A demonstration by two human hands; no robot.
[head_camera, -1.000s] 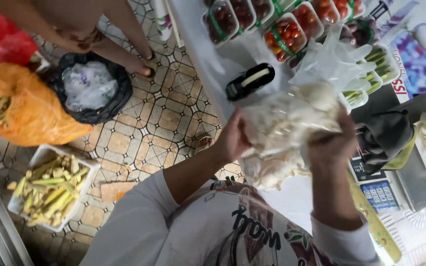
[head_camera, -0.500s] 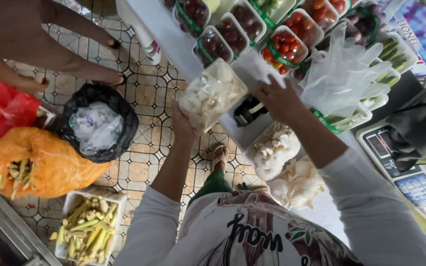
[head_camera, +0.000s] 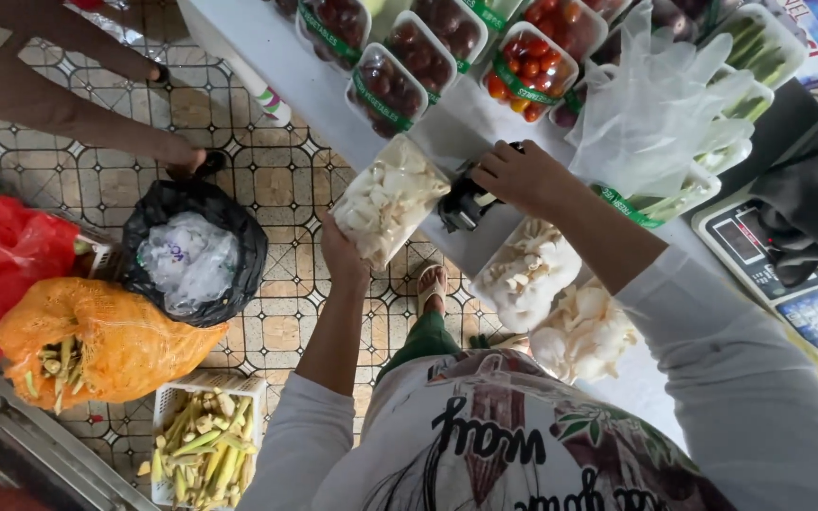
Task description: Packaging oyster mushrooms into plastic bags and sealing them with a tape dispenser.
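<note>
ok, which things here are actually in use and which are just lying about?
In use:
left hand, holding a tray of white mushrooms
right hand, on a black handheld tool

Lying about:
tomato tray
clear plastic bags
black bag
orange net sack
scale

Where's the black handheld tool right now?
In the head view, the black handheld tool lies on the white table under the right hand, between the wrapped mushroom tray and another mushroom tray.
</note>
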